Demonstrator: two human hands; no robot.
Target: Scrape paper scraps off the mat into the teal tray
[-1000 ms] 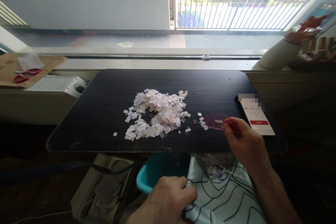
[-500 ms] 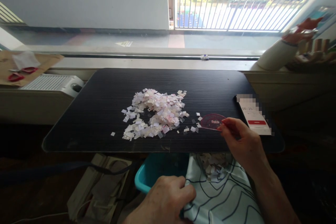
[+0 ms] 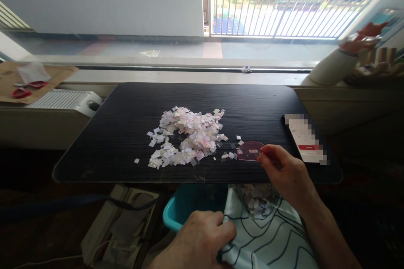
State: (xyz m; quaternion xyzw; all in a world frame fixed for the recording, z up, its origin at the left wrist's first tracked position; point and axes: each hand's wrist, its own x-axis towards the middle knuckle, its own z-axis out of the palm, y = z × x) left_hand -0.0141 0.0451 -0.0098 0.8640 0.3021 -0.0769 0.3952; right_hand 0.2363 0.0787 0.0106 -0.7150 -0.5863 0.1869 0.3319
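Observation:
My right hand pinches a translucent pink protractor by its right end, low over the dark table. The protractor's left end is beside a few loose paper bits. Left of these lies a heap of small cut paper pieces, mostly white with some pinkish ones. Below the table's front edge, my left hand is closed on the edge of a pale blue cloth with dark wavy lines. More paper pieces lie in the cloth's fold; its far side is hidden under the table.
A phone lies at the table's right side. A turquoise basin stands below the front edge, with an open box to its left. Red-handled scissors rest on brown paper at left. A white vase stands on the sill.
My right hand has moved slightly left and down with the protractor, whose flat edge now sits closer to the table's front edge. My left hand keeps its hold on the cloth.

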